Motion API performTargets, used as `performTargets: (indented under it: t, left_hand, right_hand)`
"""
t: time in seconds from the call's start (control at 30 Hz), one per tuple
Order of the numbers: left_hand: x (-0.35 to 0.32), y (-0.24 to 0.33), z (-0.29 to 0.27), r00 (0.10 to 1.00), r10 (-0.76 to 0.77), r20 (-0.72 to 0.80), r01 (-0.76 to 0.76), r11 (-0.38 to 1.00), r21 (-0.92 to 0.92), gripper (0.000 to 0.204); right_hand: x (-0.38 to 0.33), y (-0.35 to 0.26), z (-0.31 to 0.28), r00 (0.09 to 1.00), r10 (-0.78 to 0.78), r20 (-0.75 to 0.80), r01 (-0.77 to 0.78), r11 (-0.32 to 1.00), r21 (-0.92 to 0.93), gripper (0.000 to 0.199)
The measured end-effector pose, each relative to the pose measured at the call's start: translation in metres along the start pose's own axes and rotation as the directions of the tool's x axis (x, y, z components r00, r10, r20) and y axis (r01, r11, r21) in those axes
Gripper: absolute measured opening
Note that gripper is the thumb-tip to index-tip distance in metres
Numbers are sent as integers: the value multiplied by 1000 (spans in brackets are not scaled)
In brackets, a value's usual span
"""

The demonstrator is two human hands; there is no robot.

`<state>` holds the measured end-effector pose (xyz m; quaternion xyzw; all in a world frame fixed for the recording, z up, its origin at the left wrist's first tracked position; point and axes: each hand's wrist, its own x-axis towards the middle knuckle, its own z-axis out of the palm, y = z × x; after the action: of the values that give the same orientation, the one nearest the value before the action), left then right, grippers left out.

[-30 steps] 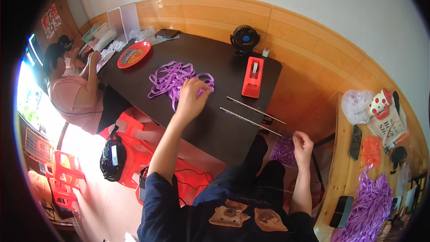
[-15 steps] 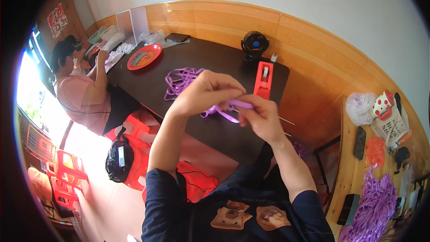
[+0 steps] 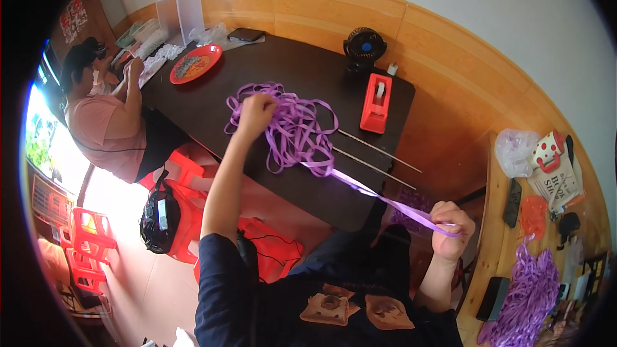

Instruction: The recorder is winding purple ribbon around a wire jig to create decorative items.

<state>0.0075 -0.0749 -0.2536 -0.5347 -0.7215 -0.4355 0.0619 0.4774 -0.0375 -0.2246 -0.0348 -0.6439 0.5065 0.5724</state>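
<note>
A loose tangle of flat purple ribbon (image 3: 299,130) lies on the dark table (image 3: 257,67). My left hand (image 3: 258,114) is at the tangle's upper left part, its fingers curled closed over some of the loops; the fingertips are partly hidden. Out past the table's right edge, my right hand (image 3: 452,228) is closed around one end of the ribbon. From there a slightly twisted strand stretches in a nearly straight line back to the tangle. Two thin light rods (image 3: 379,151) lie side by side to the right of the tangle, reaching over the table edge.
A red tape dispenser (image 3: 375,106) and black fan (image 3: 364,49) stand at the far right. Farther left is a red plate (image 3: 196,64). Someone in pink (image 3: 106,119) works at the table's left. More purple ribbon (image 3: 527,295) heaps on the wooden table at right. Red stools (image 3: 93,234) stand left.
My hands were together above the table with the ribbon. Now my right hand has drawn its end right and toward me, while my left hand has dropped onto the tangle.
</note>
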Motion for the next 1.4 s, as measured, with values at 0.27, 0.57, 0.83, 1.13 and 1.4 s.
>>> performTargets:
  t: [0.27, 0.57, 0.83, 1.13, 1.4]
  left_hand:
    - [-6, 5, 11, 977, 135, 163, -188, 908, 375, 19]
    - [-56, 173, 22, 909, 409, 80, -408, 912, -24, 7]
    - [-105, 171, 53, 915, 327, 235, -348, 936, 50, 20]
    - [-181, 293, 102, 750, 462, 474, 44, 679, -732, 66]
    - [-207, 248, 110, 226, 465, 856, 871, 297, -391, 13]
  right_hand:
    - [-24, -9, -36, 981, 37, -188, -10, 990, 139, 38]
    - [-44, -6, -49, 986, 45, -158, -32, 996, 86, 61]
    - [-47, -45, -98, 987, -38, -156, 95, 921, 378, 60]
    - [-70, -20, -48, 976, 148, 157, -193, 925, 328, 64]
    - [-87, -35, -91, 996, 67, -64, -8, 755, 656, 58]
